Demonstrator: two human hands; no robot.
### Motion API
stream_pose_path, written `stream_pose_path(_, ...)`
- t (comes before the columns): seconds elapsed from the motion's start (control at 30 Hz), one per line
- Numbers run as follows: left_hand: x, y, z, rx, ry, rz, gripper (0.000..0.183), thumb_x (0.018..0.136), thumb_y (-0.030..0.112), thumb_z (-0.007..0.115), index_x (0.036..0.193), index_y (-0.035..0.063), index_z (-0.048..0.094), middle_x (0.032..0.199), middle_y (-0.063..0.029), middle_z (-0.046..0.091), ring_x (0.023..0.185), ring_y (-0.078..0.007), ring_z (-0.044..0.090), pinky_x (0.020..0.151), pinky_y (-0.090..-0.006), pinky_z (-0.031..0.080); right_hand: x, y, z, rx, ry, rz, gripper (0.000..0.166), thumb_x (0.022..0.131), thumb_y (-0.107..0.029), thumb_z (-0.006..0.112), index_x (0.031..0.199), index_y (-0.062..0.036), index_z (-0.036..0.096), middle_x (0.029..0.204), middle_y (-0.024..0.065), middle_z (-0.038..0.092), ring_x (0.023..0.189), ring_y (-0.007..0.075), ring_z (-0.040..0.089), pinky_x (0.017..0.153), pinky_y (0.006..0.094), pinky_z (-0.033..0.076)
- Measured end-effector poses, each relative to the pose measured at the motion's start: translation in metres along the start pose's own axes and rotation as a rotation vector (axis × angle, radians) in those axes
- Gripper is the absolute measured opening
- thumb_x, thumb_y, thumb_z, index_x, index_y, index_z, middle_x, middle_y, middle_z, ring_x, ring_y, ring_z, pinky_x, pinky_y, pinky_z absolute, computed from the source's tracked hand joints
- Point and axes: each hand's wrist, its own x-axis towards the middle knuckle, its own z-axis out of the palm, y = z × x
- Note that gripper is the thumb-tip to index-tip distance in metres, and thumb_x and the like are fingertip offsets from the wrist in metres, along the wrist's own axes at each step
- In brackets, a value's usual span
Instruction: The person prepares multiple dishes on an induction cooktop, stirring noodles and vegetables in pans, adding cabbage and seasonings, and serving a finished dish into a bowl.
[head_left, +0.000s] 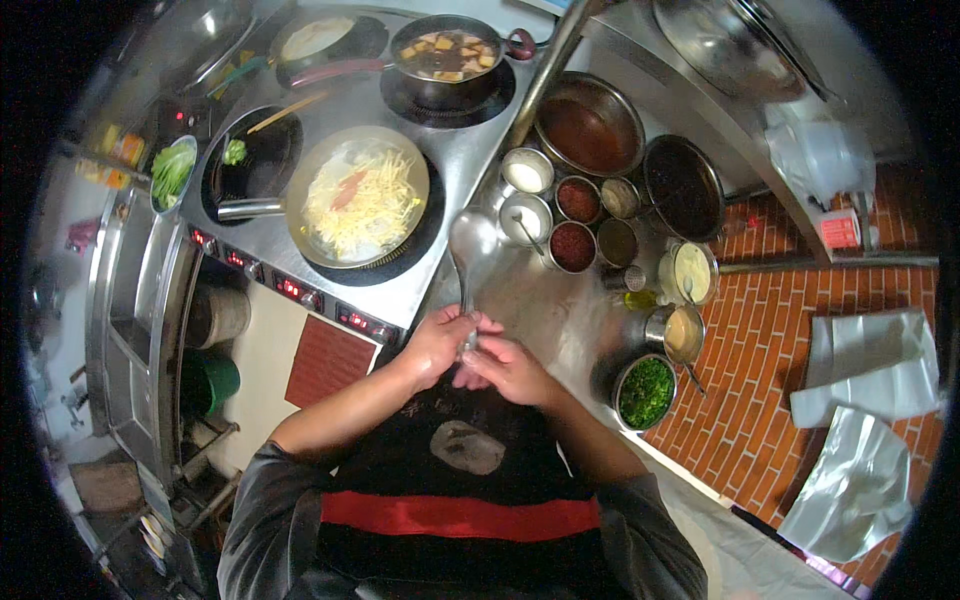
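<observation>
Both hands meet in front of my body around the handle of a large metal ladle (474, 236). My left hand (439, 345) grips the handle, thumb on top. Beside it my right hand (506, 367) touches the handle's lower end with its fingers bent; how firmly it holds is unclear. The ladle's bowl lies over the steel counter near small seasoning tins. To the left, a frying pan (416, 172) with pale shredded food in whitish liquid and a reddish patch sits on a round burner. Farther back, a pan of cubed food in dark broth (448, 56) stands on another burner.
A steel bowl of red-brown sauce (589, 127), a dark pot (684, 187), white powder tins (526, 171) and a container of chopped greens (646, 394) stand on the right. Chopsticks (287, 112) lie by the left burner. A bowl of leafy greens (174, 174) is at the stove's left edge.
</observation>
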Motion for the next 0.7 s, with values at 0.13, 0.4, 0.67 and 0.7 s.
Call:
stream_pose_path(0.13,0.005,-0.015,-0.014,0.15,0.058,-0.133,0.033,0.099,0.03,0.041,0.094,0.0022,0.057,0.073,-0.0086,0.064,0.06,-0.0156,0.059,0.06,-0.0299,0.05,0.015,0.039,-0.071,-0.251,0.487,0.108,0.032,0.091,-0.025,0.056,0.11,0.0015,0.052,0.076,0.0085,0.065,0.065,0.015,0.061,0.062,0.029,0.049)
stream_pose_path(0.4,0.017,-0.023,-0.036,0.432,0.067,-0.178,0.028,0.099,0.03,0.041,0.1,0.0048,0.052,0.055,-0.0028,0.048,0.045,-0.0126,0.044,0.042,-0.0267,0.036,0.121,0.11,-0.179,-0.262,1.044,-0.214,0.041,0.084,-0.02,0.065,0.115,0.0049,0.056,0.096,0.0151,0.065,0.086,0.0195,0.061,0.078,0.0319,0.048)
stream_pose_path(0.67,0.03,-0.029,-0.052,0.328,0.075,-0.181,0.023,0.09,0.011,0.045,0.111,0.0061,0.049,0.065,-0.0038,0.049,0.054,-0.0136,0.046,0.047,-0.027,0.035,0.118,0.062,-0.18,-0.67,0.871,-0.242,0.026,0.089,-0.012,0.048,0.106,0.0019,0.061,0.083,0.0129,0.068,0.078,0.0222,0.065,0.073,0.0313,0.049)
stream_pose_path(0.7,0.032,-0.028,-0.053,0.338,0.098,-0.184,0.024,0.09,0.011,0.044,0.112,0.006,0.049,0.066,-0.0044,0.049,0.055,-0.0147,0.047,0.048,-0.0276,0.036,0.109,0.055,-0.181,-0.757,0.813,-0.204,0.025,0.089,-0.012,0.047,0.106,0.0004,0.061,0.084,0.014,0.068,0.079,0.0244,0.066,0.074,0.0323,0.049)
